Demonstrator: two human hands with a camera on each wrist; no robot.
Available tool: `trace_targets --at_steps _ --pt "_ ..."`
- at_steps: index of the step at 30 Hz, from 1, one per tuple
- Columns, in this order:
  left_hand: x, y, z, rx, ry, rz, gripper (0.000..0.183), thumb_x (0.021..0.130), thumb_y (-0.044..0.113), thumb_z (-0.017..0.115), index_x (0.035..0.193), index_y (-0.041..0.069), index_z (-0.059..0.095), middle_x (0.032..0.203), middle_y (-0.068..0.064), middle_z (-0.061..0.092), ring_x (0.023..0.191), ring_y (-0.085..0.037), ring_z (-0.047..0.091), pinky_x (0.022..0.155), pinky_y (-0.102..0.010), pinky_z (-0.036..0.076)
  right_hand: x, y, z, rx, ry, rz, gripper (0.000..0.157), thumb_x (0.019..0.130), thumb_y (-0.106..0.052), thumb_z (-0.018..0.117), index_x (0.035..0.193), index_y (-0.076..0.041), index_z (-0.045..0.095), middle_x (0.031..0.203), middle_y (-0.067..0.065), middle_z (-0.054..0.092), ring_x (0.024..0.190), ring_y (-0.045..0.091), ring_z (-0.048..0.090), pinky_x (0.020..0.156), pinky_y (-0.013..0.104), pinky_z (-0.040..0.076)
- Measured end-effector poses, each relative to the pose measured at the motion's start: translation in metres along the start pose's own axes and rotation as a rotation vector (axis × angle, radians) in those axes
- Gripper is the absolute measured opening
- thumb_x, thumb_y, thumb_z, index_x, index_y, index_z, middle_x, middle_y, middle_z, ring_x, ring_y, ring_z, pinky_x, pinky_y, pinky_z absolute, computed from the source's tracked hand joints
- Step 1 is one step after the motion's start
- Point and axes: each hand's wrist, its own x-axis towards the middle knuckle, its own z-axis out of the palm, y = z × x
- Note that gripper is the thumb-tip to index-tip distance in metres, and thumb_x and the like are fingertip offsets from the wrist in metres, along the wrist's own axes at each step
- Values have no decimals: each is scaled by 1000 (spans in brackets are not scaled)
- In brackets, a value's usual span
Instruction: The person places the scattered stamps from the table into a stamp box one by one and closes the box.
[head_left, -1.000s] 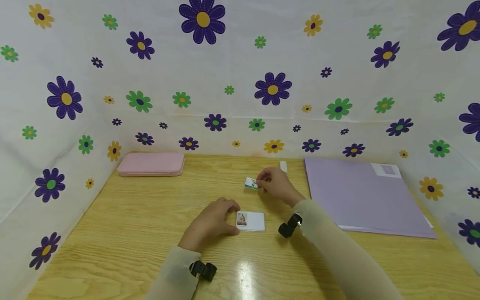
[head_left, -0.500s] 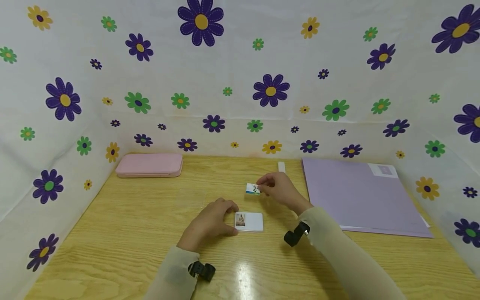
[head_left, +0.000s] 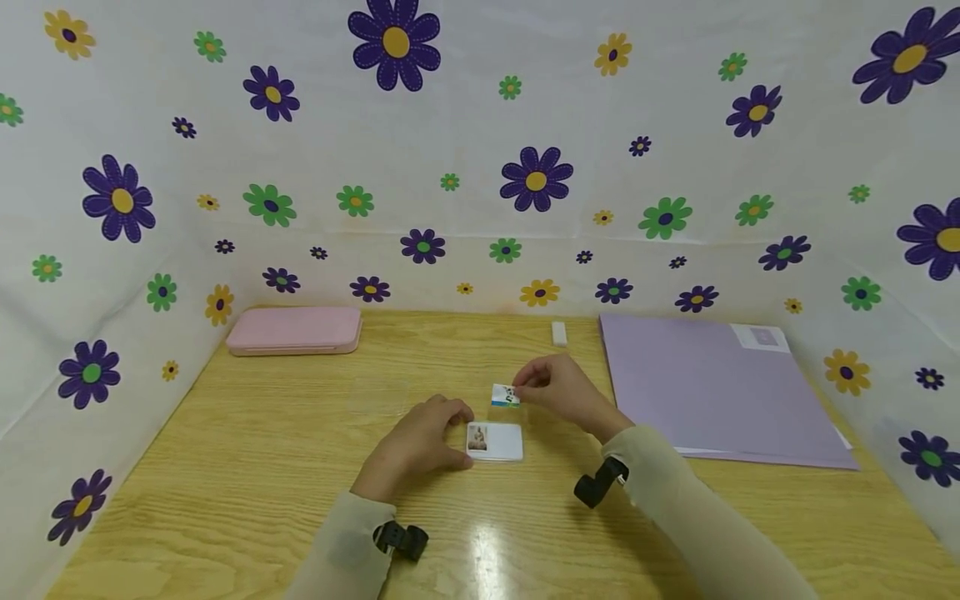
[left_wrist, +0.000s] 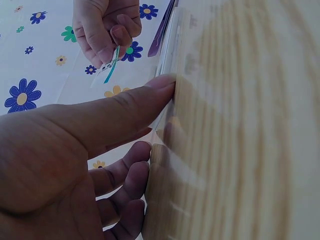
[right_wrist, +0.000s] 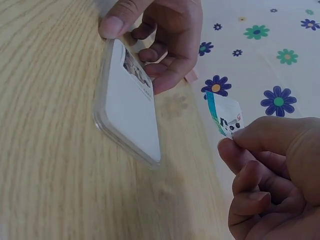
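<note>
In the head view a flat white card in a clear case (head_left: 504, 443) lies on the wooden table, a small brownish picture (head_left: 477, 437) at its left end. My left hand (head_left: 414, 440) holds the case by its left end, thumb at the near corner and index finger at the far one. Just beyond the case, my right hand (head_left: 564, 393) pinches a small panda-print paper slip (head_left: 502, 394) between thumb and index finger. The right wrist view shows the slip (right_wrist: 225, 111) slightly curled, with a blue-green edge, raised off the table.
A thin clear sheet (head_left: 378, 397) lies left of the hands. Against the flowered cloth (head_left: 450, 125) at the back stand a pink pencil case (head_left: 294, 331) on the left and a white eraser (head_left: 559, 334). A large purple folder (head_left: 712, 387) covers the right side.
My right hand has come nearer with the panda-print slip, bringing it closer to the far edge of the clear case. The left hand keeps its place on the case.
</note>
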Motion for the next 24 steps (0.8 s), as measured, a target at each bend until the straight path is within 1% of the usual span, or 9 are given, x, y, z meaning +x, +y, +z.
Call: trace_targets --at_steps 6,9,14,19,24 --pt "0 -1 0 -2 7 7 52 73 22 89 118 13 64 109 -3 55 99 -21 51 91 -43 43 -5 3 7 19 -27 24 4 90 -10 73 92 -7 73 83 4 67 77 19 59 68 31 49" --pt "-1 -2 0 2 8 11 52 74 22 89 119 14 64 110 -3 55 100 -21 51 91 -43 43 -7 6 9 21 -40 16 4 88 -9 74 90 -6 73 82 4 67 74 18 59 67 31 48" --pt "0 -1 0 5 4 9 53 75 23 89 120 14 64 111 -3 55 100 -21 51 92 -42 43 -11 8 13 -5 -67 20 5 86 -10 76 88 -6 73 79 3 67 72 17 57 67 31 47" --pt "0 -1 1 6 7 14 53 74 22 89 120 14 64 110 -3 55 99 -20 50 91 -42 43 -15 10 17 -31 -75 33 6 86 -11 77 87 -8 72 79 2 66 72 17 56 67 31 47" --pt "0 -1 1 6 11 15 53 73 22 89 119 15 64 109 -2 55 98 -20 50 90 -42 43 -17 12 18 -40 -84 30 5 86 -10 77 86 -8 72 77 1 65 70 16 55 64 30 45"
